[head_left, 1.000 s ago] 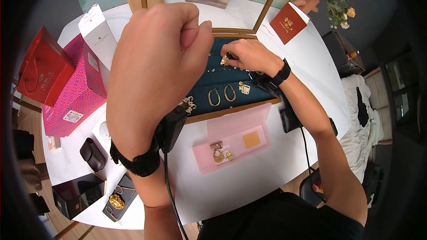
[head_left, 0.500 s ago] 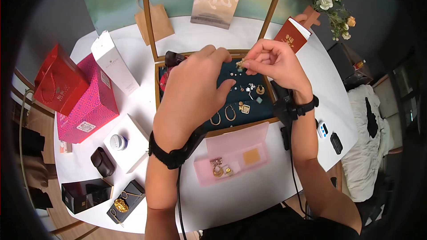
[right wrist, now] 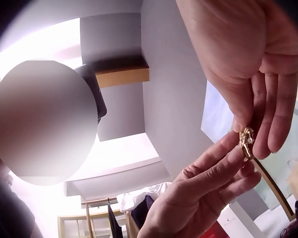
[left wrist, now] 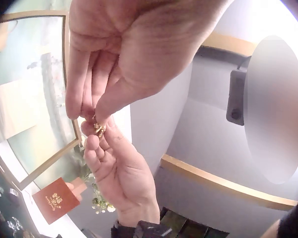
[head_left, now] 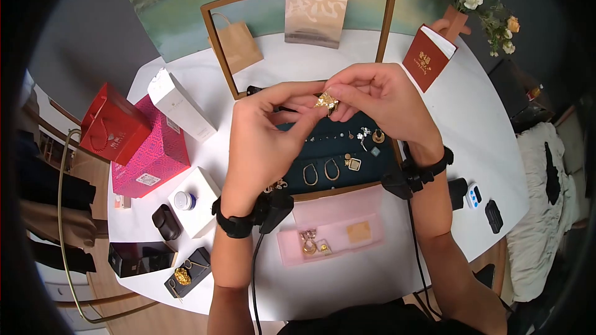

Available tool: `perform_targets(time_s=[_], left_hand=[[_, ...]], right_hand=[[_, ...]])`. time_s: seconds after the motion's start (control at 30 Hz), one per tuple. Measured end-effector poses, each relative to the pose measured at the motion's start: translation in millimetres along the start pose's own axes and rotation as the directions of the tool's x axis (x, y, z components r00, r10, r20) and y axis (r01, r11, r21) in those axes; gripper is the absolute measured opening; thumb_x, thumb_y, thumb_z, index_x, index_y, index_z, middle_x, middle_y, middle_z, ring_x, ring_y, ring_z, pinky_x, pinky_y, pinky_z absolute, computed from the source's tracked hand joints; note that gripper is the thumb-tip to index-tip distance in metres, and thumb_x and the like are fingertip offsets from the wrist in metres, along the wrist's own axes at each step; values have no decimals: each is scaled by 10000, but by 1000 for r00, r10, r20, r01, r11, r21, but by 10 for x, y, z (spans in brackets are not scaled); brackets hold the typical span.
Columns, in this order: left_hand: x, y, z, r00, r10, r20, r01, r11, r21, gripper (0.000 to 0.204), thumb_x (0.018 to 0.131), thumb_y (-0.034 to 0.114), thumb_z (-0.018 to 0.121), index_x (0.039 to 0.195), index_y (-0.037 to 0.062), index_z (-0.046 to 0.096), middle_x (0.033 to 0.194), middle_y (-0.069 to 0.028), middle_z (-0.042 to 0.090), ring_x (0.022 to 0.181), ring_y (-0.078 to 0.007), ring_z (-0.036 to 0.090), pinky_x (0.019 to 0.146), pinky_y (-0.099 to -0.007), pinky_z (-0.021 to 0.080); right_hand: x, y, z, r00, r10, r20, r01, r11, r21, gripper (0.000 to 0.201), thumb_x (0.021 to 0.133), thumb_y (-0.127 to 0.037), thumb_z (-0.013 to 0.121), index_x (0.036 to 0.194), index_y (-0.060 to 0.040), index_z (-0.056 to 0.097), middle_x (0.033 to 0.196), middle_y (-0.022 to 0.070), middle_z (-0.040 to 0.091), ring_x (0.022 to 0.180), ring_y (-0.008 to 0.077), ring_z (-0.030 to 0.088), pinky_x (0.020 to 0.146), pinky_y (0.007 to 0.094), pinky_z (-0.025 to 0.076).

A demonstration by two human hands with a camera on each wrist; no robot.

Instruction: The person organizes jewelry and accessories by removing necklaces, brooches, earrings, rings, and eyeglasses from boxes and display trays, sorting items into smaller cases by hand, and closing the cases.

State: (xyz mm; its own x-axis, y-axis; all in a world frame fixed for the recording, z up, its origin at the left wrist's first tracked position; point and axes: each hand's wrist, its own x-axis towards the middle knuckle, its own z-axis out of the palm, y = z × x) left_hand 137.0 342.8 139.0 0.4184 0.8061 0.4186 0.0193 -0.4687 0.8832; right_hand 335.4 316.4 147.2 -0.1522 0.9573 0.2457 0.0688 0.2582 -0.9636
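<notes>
Both hands meet above a wooden jewelry box (head_left: 382, 183) lined in dark teal cloth. Between their fingertips is a small, shiny gold piece of jewelry (head_left: 327, 102), its exact kind partly hidden by the fingers. My left hand (head_left: 264, 133) pinches it from the left with thumb and fingers. From the other side my right hand (head_left: 394, 102) pinches it too, thumb in front. The right wrist view shows the gold piece (right wrist: 246, 143) with an uneven, glittering surface. In the box below lie hoop earrings (head_left: 332, 169), a square pendant-like piece (head_left: 352, 162) and several small studs.
The box's framed lid (head_left: 386, 25) stands raised behind the hands. In front lies an open pink case (head_left: 292, 251) with jewelry. Gift bags (head_left: 115, 127), a white carton (head_left: 183, 105) and a white box (head_left: 202, 211) stand left; a red booklet (head_left: 428, 56) stands back right.
The right hand has lifted the gold piece up from the box. The left hand, earlier held close to the head camera, has come down and forward to pinch the piece as well.
</notes>
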Motion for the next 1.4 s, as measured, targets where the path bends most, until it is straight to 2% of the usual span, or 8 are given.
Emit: perform_targets(time_s=[0.2, 0.3, 0.5, 0.8, 0.9, 0.97, 1.07, 1.4], left_hand=[[21, -38, -69, 987, -158, 13, 158, 972, -175, 218, 876, -25, 727, 1090, -67, 707, 964, -117, 740, 840, -121, 698, 756, -242, 581], [30, -70, -66, 989, -148, -15, 136, 939, -315, 223, 886, -36, 714, 1103, -83, 693, 966, -128, 738, 843, -131, 699, 764, -251, 586], [35, -83, -84, 991, -136, 14, 133, 934, -330, 240, 890, -50, 700, 1126, -91, 679, 1024, -156, 728, 894, -158, 706, 817, -274, 595], [-4, -10, -126, 984, -151, 93, 177, 867, -466, 364, 866, -92, 681, 1226, -76, 624, 1070, -209, 718, 928, -221, 729, 864, -299, 599], [-51, 101, -128, 984, -154, 94, 180, 825, -536, 362, 870, -89, 675, 1228, -78, 620, 1087, -219, 710, 947, -241, 728, 874, -325, 605], [-95, 193, -125, 987, -144, 74, 161, 831, -533, 357, 870, -85, 676, 1223, -81, 620, 1090, -226, 707, 951, -248, 728, 871, -335, 609], [-141, 250, -136, 991, -118, 62, 133, 845, -518, 349, 871, -81, 676, 1216, -86, 621, 1090, -238, 703, 955, -257, 728, 866, -349, 615], [-117, 215, -141, 989, -121, 86, 148, 850, -505, 358, 866, -96, 668, 1219, -101, 608, 1102, -232, 700, 979, -248, 719, 882, -333, 604]], right_hand=[[-21, -8, -20, 999, -18, -45, 14, 996, -93, 217, 962, -148, 659, 1027, 56, 699, 853, 88, 724, 716, 110, 679, 671, 231, 549], [-37, -51, -44, 998, -41, -53, 35, 993, -109, 201, 944, -131, 676, 1026, 50, 707, 848, 82, 726, 722, 99, 677, 667, 223, 537], [-30, -82, -37, 999, -53, -5, 51, 978, -201, 189, 913, -91, 703, 1039, 49, 711, 830, 74, 727, 720, 86, 670, 663, 216, 527], [-56, -139, -34, 999, -38, 0, 38, 995, -89, 208, 909, -83, 712, 1080, 36, 702, 855, 59, 726, 735, 72, 658, 654, 206, 514], [-102, -156, -9, 991, -133, 6, 133, 988, -75, 229, 895, -76, 727, 1095, 30, 700, 863, 58, 726, 742, 71, 659, 667, 210, 519], [-136, -192, 17, 952, -305, -6, 301, 943, -143, 309, 848, -55, 762, 1144, 2, 698, 882, 69, 725, 743, 81, 671, 695, 218, 532], [-161, -224, 31, 909, -415, 30, 411, 884, -222, 416, 795, -36, 793, 1198, -34, 689, 903, 88, 722, 747, 98, 687, 714, 225, 545], [-86, -144, -45, 838, -544, 44, 525, 783, -333, 403, 764, -16, 807, 1154, -42, 709, 902, 99, 725, 751, 133, 717, 690, 235, 552]])
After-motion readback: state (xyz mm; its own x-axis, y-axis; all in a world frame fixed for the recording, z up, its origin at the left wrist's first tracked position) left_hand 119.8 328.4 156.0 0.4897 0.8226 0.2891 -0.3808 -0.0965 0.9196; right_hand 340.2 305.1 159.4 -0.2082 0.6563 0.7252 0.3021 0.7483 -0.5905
